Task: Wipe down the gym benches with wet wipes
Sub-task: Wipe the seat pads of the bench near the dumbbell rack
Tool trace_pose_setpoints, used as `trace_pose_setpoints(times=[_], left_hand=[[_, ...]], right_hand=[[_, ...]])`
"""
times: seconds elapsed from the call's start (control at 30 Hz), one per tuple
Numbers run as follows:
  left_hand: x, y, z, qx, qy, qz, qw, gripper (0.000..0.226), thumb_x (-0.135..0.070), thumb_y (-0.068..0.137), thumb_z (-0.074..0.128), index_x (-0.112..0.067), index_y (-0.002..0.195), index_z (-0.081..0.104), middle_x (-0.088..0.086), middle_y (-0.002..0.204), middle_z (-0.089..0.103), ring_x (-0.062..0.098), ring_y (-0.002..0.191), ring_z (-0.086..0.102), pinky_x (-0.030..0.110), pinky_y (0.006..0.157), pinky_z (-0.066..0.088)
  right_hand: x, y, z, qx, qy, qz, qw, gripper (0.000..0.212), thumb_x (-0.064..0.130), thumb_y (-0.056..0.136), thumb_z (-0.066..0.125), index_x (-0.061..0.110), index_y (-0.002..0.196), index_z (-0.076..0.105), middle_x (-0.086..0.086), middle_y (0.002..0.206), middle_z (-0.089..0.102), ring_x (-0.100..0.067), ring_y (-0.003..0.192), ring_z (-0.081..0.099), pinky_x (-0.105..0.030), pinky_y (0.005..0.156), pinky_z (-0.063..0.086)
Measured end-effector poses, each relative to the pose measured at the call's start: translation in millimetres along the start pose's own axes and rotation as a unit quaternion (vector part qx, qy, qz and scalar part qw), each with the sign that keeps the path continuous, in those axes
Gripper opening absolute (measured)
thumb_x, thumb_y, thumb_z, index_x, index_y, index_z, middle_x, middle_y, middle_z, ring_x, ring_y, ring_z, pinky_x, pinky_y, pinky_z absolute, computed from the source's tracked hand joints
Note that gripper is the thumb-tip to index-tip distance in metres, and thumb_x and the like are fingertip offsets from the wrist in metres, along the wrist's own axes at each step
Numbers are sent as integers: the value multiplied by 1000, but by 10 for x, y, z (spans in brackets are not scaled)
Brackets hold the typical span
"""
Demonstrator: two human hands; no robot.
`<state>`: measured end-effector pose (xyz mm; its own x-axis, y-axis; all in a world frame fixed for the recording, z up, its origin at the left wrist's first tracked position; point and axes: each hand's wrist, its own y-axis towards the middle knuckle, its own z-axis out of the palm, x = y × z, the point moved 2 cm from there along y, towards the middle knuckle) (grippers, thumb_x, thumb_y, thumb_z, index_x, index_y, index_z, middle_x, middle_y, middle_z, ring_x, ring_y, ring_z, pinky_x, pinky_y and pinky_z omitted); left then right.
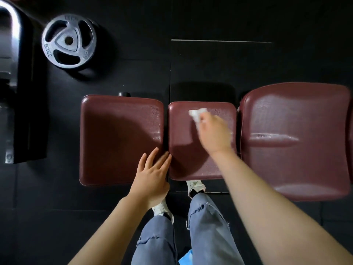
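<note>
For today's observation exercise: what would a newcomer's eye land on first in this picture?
Three dark red bench pads fill the middle, bright against the black floor. On the middle pad the right hand holds a white wipe, while the left hand rests flat on the left pad. A grey weight plate lies at the upper left.
</note>
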<state>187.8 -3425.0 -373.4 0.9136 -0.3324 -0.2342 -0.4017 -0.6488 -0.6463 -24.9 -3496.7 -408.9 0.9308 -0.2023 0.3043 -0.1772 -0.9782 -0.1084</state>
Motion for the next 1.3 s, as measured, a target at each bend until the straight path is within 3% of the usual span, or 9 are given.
trace_pose_setpoints(times=[0.17, 0.3, 0.4, 0.57, 0.63, 0.87, 1.0, 1.13, 1.3], left_hand=[[-17, -25, -12, -8, -9, 5, 1000, 82, -24, 85, 45, -24, 157, 5, -10, 164, 4, 21, 149, -17, 44, 118, -17], [-23, 8, -13, -10, -14, -5, 1000, 82, -27, 80, 36, -26, 157, 6, -12, 163, 5, 20, 150, -15, 42, 117, -18], [-4, 10, -7, -11, -37, -2, 999, 84, -29, 76, 32, -26, 157, 11, -12, 163, 9, 21, 150, -13, 41, 116, -20], [43, -11, 48, -20, -32, 12, 999, 81, -29, 73, 36, -22, 154, 28, -7, 160, 26, 25, 151, 4, 44, 120, -8], [52, -12, 68, -21, -23, 19, 999, 81, -30, 70, 37, -20, 151, 36, -5, 156, 35, 27, 149, 15, 45, 118, -3], [21, 9, 44, -10, -11, 10, 1000, 83, -32, 75, 42, -21, 155, 23, -7, 160, 23, 25, 151, 2, 44, 119, -10], [-11, 12, -17, -1, -35, -6, 999, 79, -29, 84, 43, -23, 157, 12, -9, 163, 10, 20, 150, -14, 42, 116, -19], [-60, -7, -80, 19, -17, -22, 999, 78, -27, 90, 46, -25, 157, 6, -12, 164, 4, 19, 149, -17, 41, 116, -19], [-129, -16, -202, 38, -22, -42, 998, 74, -27, 92, 45, -23, 157, 10, -10, 163, 8, 18, 150, -13, 42, 119, -11]], right_hand=[[-361, 3, -7, -38, 43, 261, 964, 17, 15, 93, 47, 8, 102, 59, -19, 87, 67, -40, 81, 63, -43, 69, 46], [582, 111, 169, 35, 88, 20, 995, 15, 13, 93, 49, 10, 103, 61, -12, 83, 68, -34, 77, 61, -40, 67, 45], [419, 257, 129, 43, 13, -138, 989, 15, 21, 93, 51, 14, 102, 60, -10, 79, 67, -35, 74, 61, -39, 63, 42], [-715, 270, -77, -42, 19, 237, 970, 25, 23, 99, 42, 8, 108, 59, -21, 95, 68, -41, 88, 63, -41, 68, 44], [-678, 304, -64, -43, 53, 297, 952, 22, 18, 98, 43, 6, 110, 56, -22, 101, 67, -41, 94, 62, -42, 73, 45], [811, 602, 150, 58, 68, -66, 994, 16, 9, 95, 46, 14, 96, 61, -10, 87, 69, -35, 83, 63, -37, 70, 40], [679, 649, 108, 95, 11, -172, 981, 16, 13, 95, 47, 12, 105, 59, -10, 90, 69, -35, 86, 63, -40, 75, 42], [-160, 662, -167, 32, -50, -64, 996, 7, 4, 92, 53, 4, 90, 60, -18, 75, 63, -39, 64, 63, -40, 56, 46], [-751, 619, -362, 143, -58, 178, 972, 29, 23, 103, 36, 3, 111, 56, -20, 104, 66, -38, 98, 62, -37, 72, 42]])
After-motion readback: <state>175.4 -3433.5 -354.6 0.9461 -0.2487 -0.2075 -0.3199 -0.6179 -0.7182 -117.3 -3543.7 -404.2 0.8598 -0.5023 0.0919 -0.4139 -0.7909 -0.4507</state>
